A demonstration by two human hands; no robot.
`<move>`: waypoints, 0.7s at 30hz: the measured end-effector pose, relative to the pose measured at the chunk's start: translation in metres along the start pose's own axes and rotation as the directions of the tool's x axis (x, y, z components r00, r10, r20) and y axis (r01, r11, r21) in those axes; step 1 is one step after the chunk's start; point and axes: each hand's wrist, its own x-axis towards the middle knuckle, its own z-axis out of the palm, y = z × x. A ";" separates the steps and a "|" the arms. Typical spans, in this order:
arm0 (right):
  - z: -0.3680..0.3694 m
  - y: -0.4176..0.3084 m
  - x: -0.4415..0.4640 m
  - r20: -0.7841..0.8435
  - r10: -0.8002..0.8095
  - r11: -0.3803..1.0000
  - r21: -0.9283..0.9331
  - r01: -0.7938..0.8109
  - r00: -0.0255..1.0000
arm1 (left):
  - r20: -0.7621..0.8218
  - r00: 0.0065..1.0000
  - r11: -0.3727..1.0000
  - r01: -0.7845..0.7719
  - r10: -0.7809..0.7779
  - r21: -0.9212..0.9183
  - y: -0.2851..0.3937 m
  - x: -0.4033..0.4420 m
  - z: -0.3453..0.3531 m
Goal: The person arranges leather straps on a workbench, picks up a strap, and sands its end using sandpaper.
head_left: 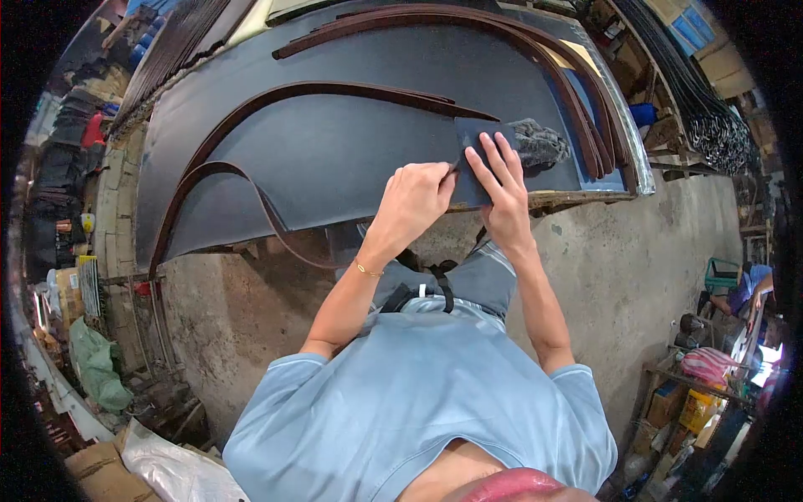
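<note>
A small dark sheet (470, 134) is observed at 1 o'clock of the view, over the near edge of the worktable (351, 167). Its 9 o'clock edge is pinched by the left hand (416, 197), thumb and fingers drawn together. The right hand (502, 197) is laid on it, fingers extended and slightly parted. The sheet's 12 o'clock edge is met by the end of a brown strip (251, 102), which is curved round to 8 o'clock. Crumpled black cloth (539, 145) is noted at 3 o'clock of the sheet. Further curved brown strips (556, 63) are laid from 12 to 2 o'clock.
</note>
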 end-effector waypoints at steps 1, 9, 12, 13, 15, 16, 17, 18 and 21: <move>0.001 -0.001 -0.002 -0.019 -0.089 0.996 -0.024 0.089 0.996 | -0.028 1.000 1.000 -0.010 0.010 -0.010 -0.001 0.002 0.000; -0.009 -0.003 0.008 0.065 -0.165 0.986 0.002 0.165 0.984 | -0.082 0.996 0.997 -0.037 0.042 0.061 -0.004 0.006 0.000; -0.005 0.015 0.016 0.060 -0.084 0.996 0.008 0.084 0.995 | -0.053 0.998 0.996 -0.021 0.025 0.089 -0.006 0.008 0.002; -0.005 0.017 0.015 0.067 -0.056 0.998 0.017 0.055 0.996 | -0.076 0.997 0.999 -0.007 0.010 0.052 -0.006 0.007 0.005; -0.004 0.024 0.022 0.053 -0.042 0.999 0.024 0.041 0.998 | -0.087 0.996 0.999 -0.010 0.013 0.041 -0.004 0.009 0.002; -0.003 0.027 0.020 -0.031 0.109 0.978 0.185 -0.101 0.994 | -0.087 0.996 1.000 0.002 -0.001 0.020 -0.003 0.006 0.000; 0.000 0.030 0.018 -0.091 0.265 0.912 0.347 -0.218 0.960 | -0.087 0.996 1.000 0.004 -0.002 0.022 -0.003 0.007 -0.001; 0.006 0.032 0.012 -0.098 0.455 0.772 0.539 -0.337 0.885 | -0.098 0.995 1.000 -0.011 0.010 -0.007 -0.003 0.008 -0.003; 0.003 0.029 0.000 0.170 0.764 0.162 0.884 -0.439 0.623 | -0.112 0.993 0.998 -0.038 0.033 -0.044 -0.002 0.007 -0.003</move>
